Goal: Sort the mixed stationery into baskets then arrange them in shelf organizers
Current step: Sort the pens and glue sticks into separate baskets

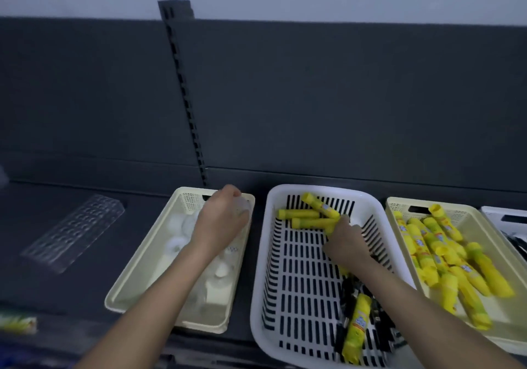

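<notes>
L grip (pixel 221 220) is pinching clear round roll (pixel 244 208) over cream basket (pixel 141 266); R grip (pixel 346 241) is clasping yellow tubular glue stick (pixel 330 229).

1. White slotted plastic basket (pixel 319 190) under the right hand (pixel 346 243): yellow cylindrical glue sticks (pixel 302 213) lie flat at its fingertips.
2. Cream plastic basket (pixel 137 291) under the left hand (pixel 221 220): white tape rolls (pixel 176 244).
3. Second cream basket (pixel 399 201), right of the right hand: heaped glue sticks (pixel 445 254).
</notes>
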A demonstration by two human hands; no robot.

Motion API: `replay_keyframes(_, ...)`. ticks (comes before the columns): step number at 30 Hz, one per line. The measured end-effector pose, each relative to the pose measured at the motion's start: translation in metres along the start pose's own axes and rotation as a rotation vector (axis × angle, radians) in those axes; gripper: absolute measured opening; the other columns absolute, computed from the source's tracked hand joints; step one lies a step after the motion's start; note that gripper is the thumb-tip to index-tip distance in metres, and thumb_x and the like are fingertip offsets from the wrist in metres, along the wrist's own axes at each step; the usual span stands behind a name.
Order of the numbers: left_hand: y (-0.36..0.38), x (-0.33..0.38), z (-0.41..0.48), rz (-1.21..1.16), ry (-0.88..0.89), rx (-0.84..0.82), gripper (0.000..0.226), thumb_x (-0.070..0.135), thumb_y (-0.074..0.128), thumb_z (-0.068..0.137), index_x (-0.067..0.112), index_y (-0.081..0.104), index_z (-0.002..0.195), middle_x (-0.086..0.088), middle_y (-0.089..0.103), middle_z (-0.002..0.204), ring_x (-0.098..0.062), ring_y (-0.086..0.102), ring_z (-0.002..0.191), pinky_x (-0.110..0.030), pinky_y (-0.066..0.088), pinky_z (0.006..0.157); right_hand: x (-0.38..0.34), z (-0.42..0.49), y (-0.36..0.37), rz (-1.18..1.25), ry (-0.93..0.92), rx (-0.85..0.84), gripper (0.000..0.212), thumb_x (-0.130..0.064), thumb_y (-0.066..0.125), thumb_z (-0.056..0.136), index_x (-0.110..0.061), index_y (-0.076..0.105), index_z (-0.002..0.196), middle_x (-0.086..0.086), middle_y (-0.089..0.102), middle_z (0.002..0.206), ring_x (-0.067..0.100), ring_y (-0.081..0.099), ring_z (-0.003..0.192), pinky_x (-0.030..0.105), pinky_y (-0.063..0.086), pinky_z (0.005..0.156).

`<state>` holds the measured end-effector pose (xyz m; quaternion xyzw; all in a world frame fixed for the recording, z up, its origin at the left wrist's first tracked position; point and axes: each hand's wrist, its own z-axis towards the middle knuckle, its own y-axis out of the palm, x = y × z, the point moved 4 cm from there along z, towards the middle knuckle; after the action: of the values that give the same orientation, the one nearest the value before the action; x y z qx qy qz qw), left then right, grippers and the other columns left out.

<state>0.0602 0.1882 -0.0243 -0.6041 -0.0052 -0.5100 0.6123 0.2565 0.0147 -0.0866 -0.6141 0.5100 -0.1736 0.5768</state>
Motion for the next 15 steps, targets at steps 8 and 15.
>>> replay_keyframes(8, -0.009, -0.027, -0.007, 0.165, -0.107, -0.132, 0.046, 0.021, 0.065, 0.086, 0.009, 0.053, 0.128, -0.01, 0.057, 0.126, -0.023, 0.056, 0.11, -0.03, 0.045, 0.087, -0.015, -0.006, 0.01, 0.231, -0.083, -0.044, 0.073, -0.021, 0.067, 0.078, 0.0, 0.03, 0.137, 0.001, 0.051, 0.075, 0.01, 0.05, 0.063, 0.025, 0.033, 0.044)
replay_keyframes(15, 0.028, 0.04, -0.001, 0.103, 0.226, -0.1, 0.038, 0.019, 0.058, 0.088, 0.009, 0.054, 0.125, -0.008, 0.057, 0.122, -0.023, 0.052, 0.113, -0.029, 0.041, 0.088, 0.004, -0.012, -0.011, 0.445, -0.098, 0.036, 0.046, -0.02, 0.066, 0.082, -0.012, 0.044, 0.121, 0.003, 0.055, 0.101, 0.021, 0.055, 0.086, 0.034, 0.044, 0.064)
